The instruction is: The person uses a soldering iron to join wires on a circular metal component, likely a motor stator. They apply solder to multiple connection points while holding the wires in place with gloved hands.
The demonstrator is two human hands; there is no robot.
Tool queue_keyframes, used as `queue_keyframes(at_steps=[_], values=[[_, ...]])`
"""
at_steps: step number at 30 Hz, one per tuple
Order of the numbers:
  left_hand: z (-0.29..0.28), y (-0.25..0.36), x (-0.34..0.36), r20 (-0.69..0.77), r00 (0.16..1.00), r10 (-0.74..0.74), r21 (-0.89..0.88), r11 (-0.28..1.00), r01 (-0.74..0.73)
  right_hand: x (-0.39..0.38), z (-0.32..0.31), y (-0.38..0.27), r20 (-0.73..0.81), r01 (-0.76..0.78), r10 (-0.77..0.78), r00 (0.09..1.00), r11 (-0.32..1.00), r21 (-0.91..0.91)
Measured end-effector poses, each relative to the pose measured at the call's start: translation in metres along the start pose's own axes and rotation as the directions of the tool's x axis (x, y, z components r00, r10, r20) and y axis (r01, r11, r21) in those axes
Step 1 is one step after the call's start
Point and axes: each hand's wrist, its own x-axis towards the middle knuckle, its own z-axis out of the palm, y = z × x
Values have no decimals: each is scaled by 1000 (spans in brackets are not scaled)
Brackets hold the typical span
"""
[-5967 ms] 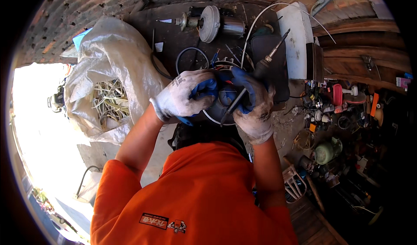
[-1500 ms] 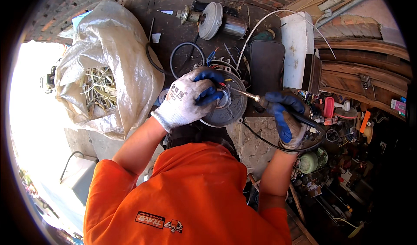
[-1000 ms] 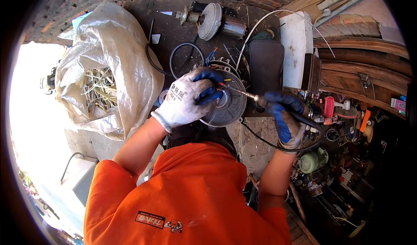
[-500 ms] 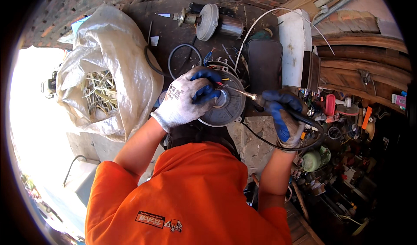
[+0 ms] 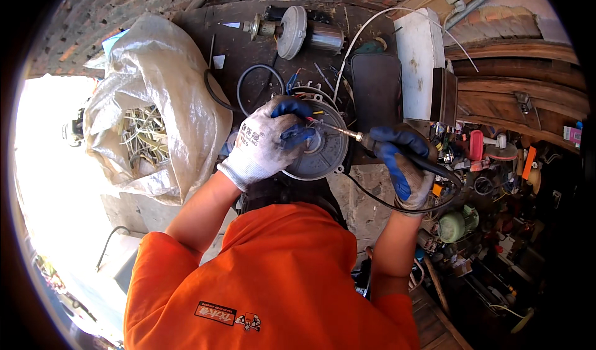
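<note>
My right hand [image 5: 406, 157], in a grey glove with blue-coated fingers, is wrapped round the handle of a soldering iron [image 5: 347, 133]. The iron's thin metal rod points left, its tip close to my left fingertips. My left hand [image 5: 276, 133], in a white and blue glove, is closed in a pinch on a thin wire [image 5: 310, 120] with a reddish end. Below both lies a round grey metal motor housing [image 5: 329, 154], partly hidden by my left hand. A short yellow wire [image 5: 318, 112] shows inside it. Blue wires [image 5: 290, 82] stick out beyond its far rim.
A motor rotor with a round end cover [image 5: 293, 33] lies far on the dark bench. Left stands a whitish sack [image 5: 205, 120] of scrap strips. Right are a dark case [image 5: 377, 86] and a white block [image 5: 419, 64]. The iron's black cord [image 5: 385, 206] loops under my right hand.
The view has shifted slightly. Both hands keep nearly the same pose, with the iron's tip still by the wire at my left fingertips.
</note>
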Motion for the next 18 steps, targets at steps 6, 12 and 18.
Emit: queue_keyframes(at_steps=[6,12,18], values=[[2,-1,-2,-6,999,-33,10,999,33,0,-2,2,26,47,-46,999,997,-65],[2,1,0,-23,1000,-17,36,999,18,-2,0,3,4,50,-50,999,999,-18],[5,-3,-2,-20,1000,-18,62,998,19,-2,-2,3,36,43,-42,998,999,-26]])
